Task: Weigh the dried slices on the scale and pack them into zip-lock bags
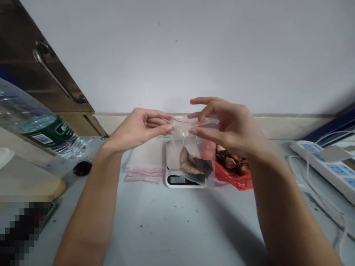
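Note:
My left hand [148, 127] pinches the upper left corner of a clear zip-lock bag [203, 142] with a red line along its top. At the bag's right side, my right hand [229, 125] has its thumb on the front and other fingers behind the top edge; some fingers stretch out. Dried brown curled pieces [191, 162], perhaps peel, lie at the bottom of the bag. Behind and below it is a white digital kitchen scale [172, 155] with a lit display; the bag covers part of it. Whether the bag rests on the scale, I cannot tell.
Flat zip-lock bags [144, 166] lie stacked left of the scale. A red plastic bag [235, 181] of dried pieces sits right. A tilted water bottle [47, 129], a black object [82, 168] and a tub [24, 173] are left; a power strip [327, 166] with cables is right.

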Available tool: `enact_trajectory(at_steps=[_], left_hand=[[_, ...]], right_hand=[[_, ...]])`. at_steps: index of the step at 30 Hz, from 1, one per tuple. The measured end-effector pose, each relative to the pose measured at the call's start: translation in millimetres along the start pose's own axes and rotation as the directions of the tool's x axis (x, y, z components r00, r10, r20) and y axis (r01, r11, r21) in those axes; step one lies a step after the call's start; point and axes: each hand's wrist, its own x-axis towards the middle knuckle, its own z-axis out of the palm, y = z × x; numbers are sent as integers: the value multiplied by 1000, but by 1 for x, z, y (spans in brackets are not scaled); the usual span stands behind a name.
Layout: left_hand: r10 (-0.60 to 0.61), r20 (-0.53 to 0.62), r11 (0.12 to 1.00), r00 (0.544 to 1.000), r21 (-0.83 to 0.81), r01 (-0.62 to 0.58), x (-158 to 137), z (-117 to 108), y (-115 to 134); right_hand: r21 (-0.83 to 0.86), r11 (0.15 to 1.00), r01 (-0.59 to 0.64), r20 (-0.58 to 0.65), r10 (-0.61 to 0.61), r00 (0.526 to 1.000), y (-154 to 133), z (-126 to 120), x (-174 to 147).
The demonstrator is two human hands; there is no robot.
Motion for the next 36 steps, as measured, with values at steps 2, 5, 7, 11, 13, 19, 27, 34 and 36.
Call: enact_trajectory(at_steps=[2, 5, 7, 11, 13, 19, 27, 34, 36], left_hand=[[42, -77, 999, 996, 33, -39, 1, 1, 1], [105, -107, 991, 989, 97, -95, -1, 3, 4], [139, -80, 980, 987, 152, -126, -2, 5, 8], [233, -68, 943, 970, 261, -208, -4, 15, 16], [270, -63, 928, 961, 282, -242, -4, 21, 19], [345, -58, 912, 937, 256, -320, -2, 30, 20], [450, -35, 804, 892, 452, -387, -2, 26, 16], [376, -132, 810, 917, 528, -256, -5, 4, 13], [368, -135, 808, 920, 536, -245, -5, 2, 12]], right_hand=[[29, 997, -69, -17, 69, 997, -2, -2, 0], [77, 989, -129, 20, 128, 992, -3, -6, 1], [79, 986, -144, 77, 138, 987, -3, -8, 1], [-13, 992, -125, 141, 126, 982, -6, -5, 1], [-65, 993, -96, 129, 104, 986, -8, -1, 2], [-166, 984, -66, 90, 82, 993, -15, 5, 1], [-182, 980, -83, 109, 104, 989, -13, -1, 1], [-254, 959, -129, 113, 162, 980, 5, -25, 2], [-293, 947, -131, 109, 169, 980, 9, -30, 1]])
